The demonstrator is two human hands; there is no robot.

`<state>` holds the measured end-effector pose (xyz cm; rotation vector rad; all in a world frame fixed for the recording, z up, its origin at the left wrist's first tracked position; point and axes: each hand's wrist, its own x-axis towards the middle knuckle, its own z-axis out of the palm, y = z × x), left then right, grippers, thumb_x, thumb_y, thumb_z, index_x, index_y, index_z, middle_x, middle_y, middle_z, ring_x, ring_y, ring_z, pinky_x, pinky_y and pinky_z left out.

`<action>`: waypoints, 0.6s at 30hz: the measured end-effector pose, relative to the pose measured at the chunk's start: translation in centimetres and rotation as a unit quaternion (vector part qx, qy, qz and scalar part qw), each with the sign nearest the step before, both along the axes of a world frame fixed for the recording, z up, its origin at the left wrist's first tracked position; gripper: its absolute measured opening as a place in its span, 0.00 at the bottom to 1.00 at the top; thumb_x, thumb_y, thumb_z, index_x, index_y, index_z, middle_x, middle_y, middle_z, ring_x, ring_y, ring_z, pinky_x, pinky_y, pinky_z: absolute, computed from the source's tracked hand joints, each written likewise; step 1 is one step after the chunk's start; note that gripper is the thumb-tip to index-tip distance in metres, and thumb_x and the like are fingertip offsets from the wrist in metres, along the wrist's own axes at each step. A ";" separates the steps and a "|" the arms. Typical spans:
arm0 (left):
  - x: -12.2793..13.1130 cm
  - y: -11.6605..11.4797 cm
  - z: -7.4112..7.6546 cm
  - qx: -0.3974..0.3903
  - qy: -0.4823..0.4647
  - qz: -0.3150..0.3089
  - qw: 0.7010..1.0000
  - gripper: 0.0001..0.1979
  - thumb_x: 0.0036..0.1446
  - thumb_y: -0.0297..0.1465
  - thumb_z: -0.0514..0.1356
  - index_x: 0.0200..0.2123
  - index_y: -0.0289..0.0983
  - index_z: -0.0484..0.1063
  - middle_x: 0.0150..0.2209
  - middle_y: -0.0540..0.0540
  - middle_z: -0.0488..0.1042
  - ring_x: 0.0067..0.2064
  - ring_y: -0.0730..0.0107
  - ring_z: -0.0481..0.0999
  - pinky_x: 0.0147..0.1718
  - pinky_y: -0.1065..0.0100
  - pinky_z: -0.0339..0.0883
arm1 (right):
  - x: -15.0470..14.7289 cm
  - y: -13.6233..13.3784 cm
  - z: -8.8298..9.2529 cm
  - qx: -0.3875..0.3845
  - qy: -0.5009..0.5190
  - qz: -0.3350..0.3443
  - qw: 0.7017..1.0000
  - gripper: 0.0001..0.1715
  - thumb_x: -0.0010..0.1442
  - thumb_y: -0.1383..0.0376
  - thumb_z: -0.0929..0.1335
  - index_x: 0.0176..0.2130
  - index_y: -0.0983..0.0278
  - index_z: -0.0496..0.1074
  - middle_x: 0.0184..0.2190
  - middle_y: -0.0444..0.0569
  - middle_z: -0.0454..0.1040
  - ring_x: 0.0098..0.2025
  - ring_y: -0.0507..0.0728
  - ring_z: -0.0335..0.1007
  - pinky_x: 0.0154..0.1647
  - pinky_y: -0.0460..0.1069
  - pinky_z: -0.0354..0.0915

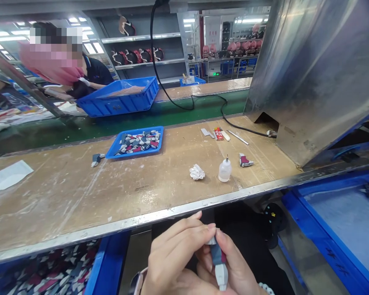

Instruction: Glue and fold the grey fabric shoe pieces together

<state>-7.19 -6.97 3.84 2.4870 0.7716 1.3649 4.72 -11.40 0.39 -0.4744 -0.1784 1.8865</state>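
Closed tight, your left hand (172, 256) and your right hand (238, 266) pinch a small grey and red piece (218, 256) between them, and you hold it just below the metal edge of the bench (110, 223).

Wearer's left hand (175, 258) and right hand (236, 266) are bare, with fingernails (211, 225) trimmed short. Behind the left hand, at the wrist, sits a narrow pale-pink band with a white edge (137, 282), possibly a watch strap, cut off by the frame. Behind the right hand, at the wrist, is a white patterned or beaded band (266, 289), also partly out of frame. Beyond the right hand: black trousers (246, 241) and a black shoe dotted with small yellow marks (272, 223).
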 end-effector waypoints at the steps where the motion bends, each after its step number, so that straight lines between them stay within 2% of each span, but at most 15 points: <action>1: 0.0 0.0 0.0 0.001 0.010 -0.006 1.000 0.14 0.59 0.21 0.64 0.48 0.38 0.73 0.36 0.46 0.81 0.41 0.61 0.82 0.50 0.56 0.79 | -0.1 -0.2 -0.1 -0.011 0.003 -0.008 1.000 0.28 0.53 0.45 0.76 0.27 0.66 0.71 0.18 0.39 0.62 0.18 0.45 0.50 0.20 0.42 0.50; 3: 0.1 0.2 0.3 -0.006 0.029 -0.024 0.999 0.15 0.59 0.26 0.67 0.49 0.37 0.73 0.39 0.44 0.81 0.42 0.60 0.82 0.51 0.55 0.79 | -0.2 -0.4 -0.3 -0.028 0.016 -0.018 0.999 0.29 0.55 0.43 0.75 0.27 0.66 0.72 0.18 0.41 0.63 0.18 0.46 0.52 0.21 0.42 0.50; 5: 0.3 0.4 0.6 -0.015 0.042 -0.046 0.998 0.22 0.56 0.37 0.71 0.50 0.35 0.72 0.39 0.43 0.81 0.41 0.59 0.82 0.52 0.55 0.78 | -0.2 -0.4 -0.5 -0.046 0.042 -0.016 0.998 0.29 0.53 0.43 0.76 0.26 0.66 0.72 0.18 0.40 0.64 0.18 0.45 0.52 0.20 0.41 0.50; 8: 0.9 0.8 0.7 -0.016 0.029 -0.056 0.998 0.31 0.50 0.50 0.72 0.47 0.34 0.72 0.32 0.46 0.80 0.36 0.63 0.82 0.51 0.60 0.79 | 0.0 -0.1 -0.2 -0.084 0.099 -0.012 0.991 0.29 0.47 0.47 0.80 0.24 0.67 0.72 0.17 0.38 0.63 0.18 0.43 0.51 0.19 0.38 0.49; 11: 1.4 0.5 0.0 -0.040 0.010 -0.034 0.999 0.34 0.47 0.54 0.71 0.47 0.35 0.73 0.31 0.49 0.79 0.36 0.66 0.81 0.52 0.61 0.77 | 0.3 0.1 0.4 -0.113 0.150 -0.044 0.981 0.25 0.45 0.54 0.83 0.22 0.68 0.73 0.16 0.38 0.63 0.19 0.42 0.53 0.20 0.36 0.52; 14: 1.7 -0.1 -1.0 -0.084 -0.003 0.005 0.996 0.38 0.44 0.57 0.71 0.51 0.36 0.72 0.38 0.46 0.80 0.42 0.61 0.82 0.55 0.56 0.75 | 0.6 0.1 0.8 -0.105 0.167 -0.045 0.979 0.21 0.47 0.57 0.82 0.23 0.70 0.75 0.15 0.38 0.65 0.18 0.41 0.49 0.19 0.35 0.51; 18: 2.1 -0.5 -1.3 -0.118 -0.027 -0.004 0.993 0.33 0.48 0.54 0.71 0.48 0.38 0.72 0.36 0.48 0.78 0.39 0.63 0.80 0.59 0.50 0.72 | 0.5 0.2 0.7 -0.103 0.192 -0.035 0.975 0.21 0.49 0.59 0.81 0.23 0.71 0.75 0.15 0.39 0.65 0.17 0.41 0.47 0.17 0.36 0.50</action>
